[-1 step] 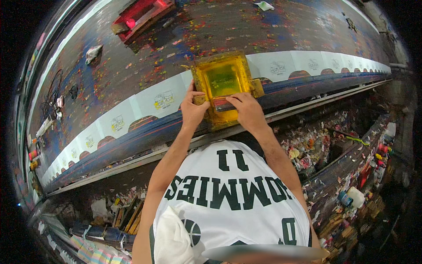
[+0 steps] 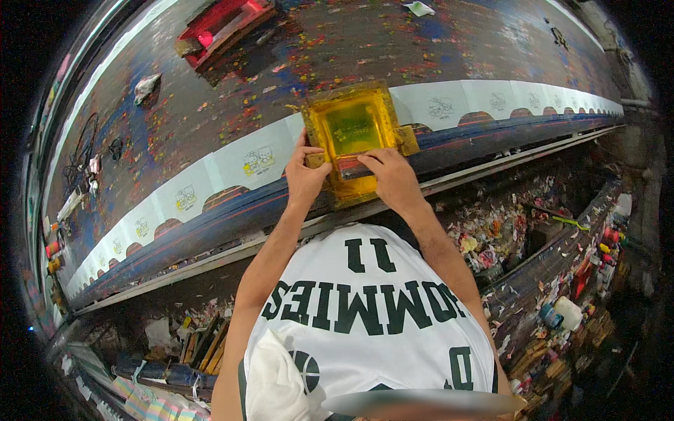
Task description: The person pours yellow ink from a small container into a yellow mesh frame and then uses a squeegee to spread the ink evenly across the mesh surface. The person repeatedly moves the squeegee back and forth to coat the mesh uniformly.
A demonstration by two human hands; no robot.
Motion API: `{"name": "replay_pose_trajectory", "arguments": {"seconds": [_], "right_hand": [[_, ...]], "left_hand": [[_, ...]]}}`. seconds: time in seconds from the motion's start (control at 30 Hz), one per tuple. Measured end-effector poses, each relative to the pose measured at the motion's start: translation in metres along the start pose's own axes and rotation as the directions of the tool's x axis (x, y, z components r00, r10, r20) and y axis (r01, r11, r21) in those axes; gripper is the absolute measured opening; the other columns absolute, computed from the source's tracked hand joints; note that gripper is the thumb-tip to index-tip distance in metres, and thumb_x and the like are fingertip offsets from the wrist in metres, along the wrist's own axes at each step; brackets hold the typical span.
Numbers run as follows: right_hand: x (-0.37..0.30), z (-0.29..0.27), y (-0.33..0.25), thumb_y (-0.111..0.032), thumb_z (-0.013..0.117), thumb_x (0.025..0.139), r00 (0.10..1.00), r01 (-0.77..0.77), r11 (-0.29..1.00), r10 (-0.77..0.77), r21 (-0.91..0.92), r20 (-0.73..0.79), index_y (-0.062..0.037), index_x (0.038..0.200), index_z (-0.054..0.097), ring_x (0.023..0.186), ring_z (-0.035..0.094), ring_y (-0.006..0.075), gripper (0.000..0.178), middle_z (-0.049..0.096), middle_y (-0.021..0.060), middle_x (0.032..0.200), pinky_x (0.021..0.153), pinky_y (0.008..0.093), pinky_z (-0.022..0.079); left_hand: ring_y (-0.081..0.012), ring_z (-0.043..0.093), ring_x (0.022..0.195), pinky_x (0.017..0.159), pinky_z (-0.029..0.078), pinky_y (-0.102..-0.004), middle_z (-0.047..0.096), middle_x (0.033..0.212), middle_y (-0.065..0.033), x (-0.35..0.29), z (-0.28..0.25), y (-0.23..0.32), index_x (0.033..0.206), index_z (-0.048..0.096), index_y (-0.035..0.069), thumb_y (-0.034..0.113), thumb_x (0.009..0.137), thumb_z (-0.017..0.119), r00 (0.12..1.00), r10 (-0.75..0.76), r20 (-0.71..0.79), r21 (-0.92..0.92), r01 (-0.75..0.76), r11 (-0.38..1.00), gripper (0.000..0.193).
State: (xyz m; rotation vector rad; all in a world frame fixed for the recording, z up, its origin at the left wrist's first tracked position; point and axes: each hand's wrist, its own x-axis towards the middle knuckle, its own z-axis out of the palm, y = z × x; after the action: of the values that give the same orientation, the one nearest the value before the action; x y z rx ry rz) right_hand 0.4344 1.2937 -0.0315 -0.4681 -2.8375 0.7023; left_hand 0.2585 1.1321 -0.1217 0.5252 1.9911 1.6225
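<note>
A yellow-stained screen printing frame lies across a row of white printed sheets along the near side of the long table. Yellow ink colours its mesh. My left hand grips the frame at its left side, thumb and fingers closed near a small block there. Inside the frame's near part, the fingers of my right hand are closed on the right end of a squeegee, a short reddish-brown bar. The squeegee's lower edge is hard to make out. Sheets left of the frame carry line drawings with yellow patches; those on the right show only grey outlines.
A red-stained frame sits farther back on the ink-spattered table. Crumpled scraps and dark cables lie to the left. A metal rail runs along the near edge, with littered scraps below it.
</note>
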Motion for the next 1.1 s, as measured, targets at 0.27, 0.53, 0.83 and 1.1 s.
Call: {"name": "replay_pose_trajectory", "arguments": {"seconds": [0.27,0.53,0.83,1.1], "right_hand": [[-0.007,-0.038,0.043,0.008,0.066,0.086,0.997,0.046,0.999,-0.046,0.004,-0.066,-0.0042,0.13,0.076,0.125,0.066,0.0363,0.047,0.071,0.0131,0.129,0.109,0.0474,0.055],[-0.028,-0.113,0.142,0.001,0.067,0.087,0.999,0.021,0.999,-0.022,-0.043,-0.031,-0.0061,0.132,0.074,0.126,0.065,0.0342,0.045,0.072,0.0115,0.129,0.112,0.0461,0.054],[-0.039,-0.137,0.199,-0.002,0.068,0.088,0.998,0.059,0.998,-0.059,-0.014,-0.011,-0.0047,0.131,0.074,0.124,0.065,0.0331,0.043,0.072,0.0122,0.128,0.111,0.0455,0.053],[-0.038,-0.137,0.199,0.002,0.07,0.088,0.997,0.078,0.997,-0.079,-0.025,-0.012,-0.0045,0.132,0.074,0.124,0.065,0.0337,0.045,0.071,0.0111,0.129,0.11,0.0453,0.054]], "left_hand": [[-0.0377,0.045,0.163,0.125,0.044,-0.0463,0.045,0.176,-0.0219,0.002,0.043,0.044,0.099,0.073,0.003,0.006,0.079,0.081,0.991,0.13,-0.038,0.044,-0.129,0.991,0.021],[-0.0379,0.042,0.164,0.128,0.039,-0.0474,0.045,0.176,-0.0238,0.021,0.17,0.066,0.1,0.074,0.005,0.007,0.078,0.082,0.992,0.122,-0.021,-0.041,-0.123,0.992,0.023],[-0.033,0.045,0.162,0.125,0.042,-0.0432,0.043,0.178,-0.0218,0.027,0.227,0.067,0.102,0.071,0.003,0.003,0.079,0.081,0.997,0.077,-0.022,-0.103,-0.079,0.992,0.024],[-0.03,0.048,0.16,0.118,0.049,-0.0414,0.037,0.181,-0.0199,0.028,0.221,0.073,0.102,0.069,0.002,-0.002,0.08,0.08,0.996,-0.094,0.003,-0.131,0.094,0.987,0.025]]}}
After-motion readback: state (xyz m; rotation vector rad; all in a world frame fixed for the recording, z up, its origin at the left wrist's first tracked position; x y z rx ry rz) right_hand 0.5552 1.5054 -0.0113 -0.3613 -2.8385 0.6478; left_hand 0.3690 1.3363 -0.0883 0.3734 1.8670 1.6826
